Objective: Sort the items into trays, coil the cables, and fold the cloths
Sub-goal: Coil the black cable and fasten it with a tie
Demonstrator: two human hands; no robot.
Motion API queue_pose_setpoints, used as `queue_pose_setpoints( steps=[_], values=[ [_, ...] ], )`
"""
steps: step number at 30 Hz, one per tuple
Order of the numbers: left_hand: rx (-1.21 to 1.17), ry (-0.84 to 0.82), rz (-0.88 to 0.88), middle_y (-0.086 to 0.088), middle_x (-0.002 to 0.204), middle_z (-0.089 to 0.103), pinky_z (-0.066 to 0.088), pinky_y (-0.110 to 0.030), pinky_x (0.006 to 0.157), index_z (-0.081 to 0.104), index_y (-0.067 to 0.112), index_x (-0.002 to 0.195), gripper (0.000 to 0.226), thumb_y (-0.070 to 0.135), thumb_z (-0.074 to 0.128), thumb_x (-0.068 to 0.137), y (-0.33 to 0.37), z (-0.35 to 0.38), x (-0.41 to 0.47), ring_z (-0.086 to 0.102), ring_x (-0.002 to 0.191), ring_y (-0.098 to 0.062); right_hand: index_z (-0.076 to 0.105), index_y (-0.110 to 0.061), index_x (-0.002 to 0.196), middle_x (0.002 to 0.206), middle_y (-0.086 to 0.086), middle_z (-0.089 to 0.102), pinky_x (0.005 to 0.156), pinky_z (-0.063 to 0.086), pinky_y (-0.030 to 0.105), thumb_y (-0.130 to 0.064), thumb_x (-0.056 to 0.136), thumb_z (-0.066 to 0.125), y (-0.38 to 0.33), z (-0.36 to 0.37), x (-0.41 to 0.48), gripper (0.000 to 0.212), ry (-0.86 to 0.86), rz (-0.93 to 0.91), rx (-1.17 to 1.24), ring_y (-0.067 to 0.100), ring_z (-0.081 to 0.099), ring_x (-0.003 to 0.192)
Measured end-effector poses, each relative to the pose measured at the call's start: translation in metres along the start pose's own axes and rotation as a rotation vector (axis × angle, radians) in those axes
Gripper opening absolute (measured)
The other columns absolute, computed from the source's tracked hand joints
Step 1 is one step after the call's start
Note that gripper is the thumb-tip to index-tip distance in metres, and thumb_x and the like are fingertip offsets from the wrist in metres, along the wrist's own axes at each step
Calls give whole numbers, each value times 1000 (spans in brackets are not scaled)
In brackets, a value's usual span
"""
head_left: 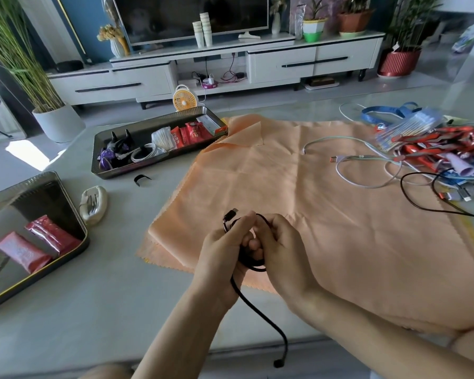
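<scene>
While the left hand [219, 250] curls round a small coil of black cable [248, 262], the right hand [278, 242] grips the same loops from the other side (one plug pokes up above the knuckles), both over the orange cloth's [298, 187] near edge; the loose tail hangs past the table [121, 296] edge, ending in what seems another plug.

One head-worn wide-angle camera looks forward and down, close over the table [121, 296].
</scene>
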State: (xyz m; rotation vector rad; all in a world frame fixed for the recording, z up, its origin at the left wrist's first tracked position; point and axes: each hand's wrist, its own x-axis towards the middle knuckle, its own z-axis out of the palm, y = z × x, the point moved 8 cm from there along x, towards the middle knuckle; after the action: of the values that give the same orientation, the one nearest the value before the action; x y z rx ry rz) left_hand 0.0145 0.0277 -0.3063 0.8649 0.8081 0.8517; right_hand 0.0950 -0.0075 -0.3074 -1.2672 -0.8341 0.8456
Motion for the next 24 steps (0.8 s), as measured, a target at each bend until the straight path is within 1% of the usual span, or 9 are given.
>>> queue_pose_setpoints(
  steps=[6, 9, 12, 14, 16, 17, 20, 22, 24],
  values=[
    [74, 15, -8, 0, 46, 44, 46, -21, 44, 52, 7, 63, 35, 31, 57, 88, -6, -6, 0, 47, 41, -11, 55, -16, 64, 48, -10, 52, 43, 38, 14, -30, 97, 46, -2, 0, 0, 37, -6, 0, -7, 2, 44, 44],
    [-29, -148, -109, 5, 41, 38, 40, -19, 40, 54, 15, 56, 33, 41, 59, 77, -8, 7, -3, 41, 36, -9, 53, -24, 59, 49, -4, 56, 39, 37, 16, -36, 98, 42, -4, -1, -1, 42, 19, -5, 16, 6, 47, 39],
    [-138, -290, -156, 8, 38, 34, 31, -15, 34, 52, 19, 54, 35, 47, 55, 74, -6, 20, -7, 32, 30, -5, 57, -22, 64, 47, 1, 59, 38, 41, 18, -37, 99, 38, -8, 2, -3, 43, 7, 20, 121, 12, 53, 36],
    [-271, -323, -145, 10, 36, 34, 27, -14, 30, 54, 19, 53, 38, 47, 51, 78, -1, 23, -9, 29, 25, -2, 62, -17, 70, 57, 12, 64, 46, 49, 28, -40, 98, 40, -10, 6, -1, 42, -7, 64, 88, 23, 61, 47],
    [-406, -307, -115, 11, 35, 32, 26, -14, 27, 54, 16, 55, 42, 44, 45, 85, 4, 22, -8, 28, 22, -2, 64, -8, 87, 79, 24, 67, 66, 54, 43, -46, 96, 40, -8, 7, 0, 46, -21, 134, -46, 35, 64, 70],
    [-436, -272, -87, 11, 34, 31, 26, -14, 26, 53, 15, 57, 42, 42, 43, 88, 7, 18, -5, 27, 22, -3, 62, -8, 94, 83, 19, 67, 71, 53, 40, -50, 95, 38, -5, 6, -4, 48, -55, 183, -90, 31, 64, 74],
    [-471, -185, -19, 10, 36, 30, 22, -12, 28, 45, 14, 66, 40, 39, 36, 96, 18, 9, 4, 26, 23, -3, 55, -21, 97, 72, -4, 60, 67, 54, 27, -61, 87, 41, -2, 15, -30, 43, -260, 307, -66, 7, 59, 65],
    [-499, -154, -14, 11, 38, 29, 20, -12, 29, 43, 14, 68, 39, 34, 32, 99, 25, 3, 9, 25, 25, -3, 50, -15, 94, 71, -2, 59, 64, 54, 28, -56, 87, 51, 1, 29, -50, 41, -485, 422, -23, 10, 59, 63],
    [-538, -151, -34, 10, 41, 27, 21, -14, 30, 43, 14, 68, 34, 26, 32, 97, 29, -1, 11, 24, 26, -4, 53, -13, 87, 61, -2, 56, 53, 47, 23, -40, 93, 52, 2, 31, -56, 28, -604, 477, -10, 13, 55, 52]
  ],
)
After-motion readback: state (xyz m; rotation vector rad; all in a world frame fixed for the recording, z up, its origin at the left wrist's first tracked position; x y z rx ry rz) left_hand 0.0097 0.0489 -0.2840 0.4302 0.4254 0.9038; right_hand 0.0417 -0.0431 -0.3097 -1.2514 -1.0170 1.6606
